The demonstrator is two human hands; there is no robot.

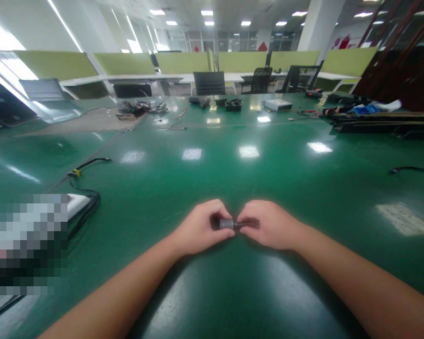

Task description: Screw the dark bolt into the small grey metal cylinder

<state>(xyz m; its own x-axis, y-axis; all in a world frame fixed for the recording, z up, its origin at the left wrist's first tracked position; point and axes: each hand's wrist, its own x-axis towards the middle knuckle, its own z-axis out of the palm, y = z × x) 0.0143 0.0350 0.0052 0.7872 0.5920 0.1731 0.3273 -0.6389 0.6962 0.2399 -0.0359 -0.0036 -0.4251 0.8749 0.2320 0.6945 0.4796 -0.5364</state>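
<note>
Low in the middle of the head view, my two hands meet just above or on the green tabletop (212, 183). My left hand (205, 226) pinches a small grey metallic cylinder (226, 224) between thumb and fingers. From the cylinder's right end a thin dark rod, apparently threaded like a bolt (239, 225), runs into the fingertips of my right hand (268, 223), which is closed on it. The two pieces lie in one line, roughly level. Whether they are joined cannot be made out, and the rod's far end is hidden by my right fingers.
A pixelated pale object (79, 205) with black cables (88, 214) lies at left. A black cable (415, 168) is at the right edge. Along the far side are tangled parts (144, 107), a white box (277, 104) and long black bars (378, 123). Chairs (209, 84) stand beyond.
</note>
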